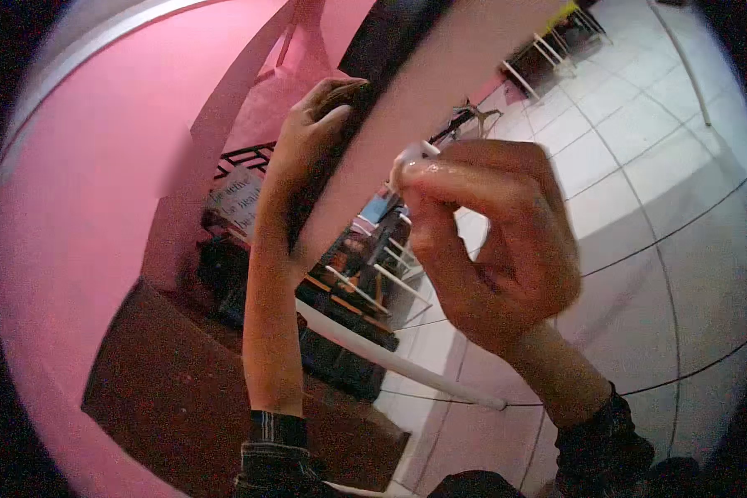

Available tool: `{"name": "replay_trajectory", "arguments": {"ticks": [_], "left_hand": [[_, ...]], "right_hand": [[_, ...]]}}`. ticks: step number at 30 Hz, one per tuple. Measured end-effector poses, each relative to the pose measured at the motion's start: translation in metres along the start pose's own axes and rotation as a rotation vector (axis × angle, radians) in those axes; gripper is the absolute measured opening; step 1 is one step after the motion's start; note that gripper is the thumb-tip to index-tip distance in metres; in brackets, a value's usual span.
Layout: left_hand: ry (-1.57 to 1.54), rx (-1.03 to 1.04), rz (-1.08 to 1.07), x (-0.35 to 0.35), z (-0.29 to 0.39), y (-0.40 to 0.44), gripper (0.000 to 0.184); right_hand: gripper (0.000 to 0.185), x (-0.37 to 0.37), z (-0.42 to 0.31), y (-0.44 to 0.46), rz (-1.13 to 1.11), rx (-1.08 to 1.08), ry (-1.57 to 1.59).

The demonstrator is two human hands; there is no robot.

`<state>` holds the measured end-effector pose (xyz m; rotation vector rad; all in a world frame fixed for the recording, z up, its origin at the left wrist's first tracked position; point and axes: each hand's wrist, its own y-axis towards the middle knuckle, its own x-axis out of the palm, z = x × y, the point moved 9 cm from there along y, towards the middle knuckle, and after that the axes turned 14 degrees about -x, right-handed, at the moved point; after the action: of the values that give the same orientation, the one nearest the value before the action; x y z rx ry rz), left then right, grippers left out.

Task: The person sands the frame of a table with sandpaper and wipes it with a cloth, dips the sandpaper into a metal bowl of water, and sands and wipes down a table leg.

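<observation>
A long flat panel [423,91] with a pinkish face and a dark edge slants across the upper middle of the head view. My left hand [319,116] is at its dark edge, fingers curled round it; the fingertips are partly hidden. In front of the panel, my right hand [502,224] is closed in a pinch, thumb against forefinger. Between those fingertips shows a small, shiny white piece [417,154], too small to name exactly. The pinch appears close to the panel's lower side, but I cannot tell whether it touches.
A brown board or tabletop [174,373] lies at lower left, beside a pink wall [91,174]. A white pole [398,361] crosses below the hands. Dark furniture with pale legs [365,290] stands behind. White tiled floor [639,207] spreads at right, with more furniture [548,62] farther off.
</observation>
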<state>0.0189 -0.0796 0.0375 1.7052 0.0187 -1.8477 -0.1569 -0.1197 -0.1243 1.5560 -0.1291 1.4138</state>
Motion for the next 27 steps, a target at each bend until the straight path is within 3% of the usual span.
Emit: {"name": "replay_trajectory", "arguments": {"ticks": [3, 5, 12, 15, 19, 20, 23, 26, 27], "left_hand": [[0.006, -0.019, 0.035, -0.007, 0.003, -0.012, 0.033], [-0.051, 0.046, -0.037, -0.010, -0.009, -0.009, 0.035], [-0.110, -0.184, 0.117, -0.074, -0.121, -0.093, 0.038], [-0.410, -0.263, 0.248, -0.097, -0.198, -0.131, 0.039], [-0.447, -0.286, 0.367, -0.122, -0.246, -0.153, 0.042], [-0.457, -0.284, 0.348, -0.119, -0.244, -0.152, 0.042], [-0.482, -0.321, 0.341, -0.110, -0.211, -0.154, 0.042], [-0.326, -0.227, 0.353, -0.117, -0.205, -0.149, 0.042], [-0.487, -0.280, 0.335, -0.113, -0.213, -0.148, 0.043]], "right_hand": [[0.026, 0.015, -0.014, 0.016, -0.187, -0.322, -0.161], [0.027, 0.026, -0.016, 0.019, -0.306, -0.367, -0.228], [0.026, 0.043, -0.028, 0.013, -0.622, -0.610, -0.369], [0.028, 0.046, -0.029, 0.007, -0.800, -0.717, -0.444], [0.028, 0.078, -0.030, -0.018, -1.260, -0.901, -0.489], [0.030, 0.075, -0.039, -0.020, -1.052, -0.938, -0.261], [0.027, 0.090, -0.040, -0.022, -1.134, -0.927, -0.297], [0.028, 0.089, -0.037, -0.017, -1.240, -0.961, -0.297], [0.028, 0.083, -0.033, -0.012, -1.266, -0.989, -0.307]]}}
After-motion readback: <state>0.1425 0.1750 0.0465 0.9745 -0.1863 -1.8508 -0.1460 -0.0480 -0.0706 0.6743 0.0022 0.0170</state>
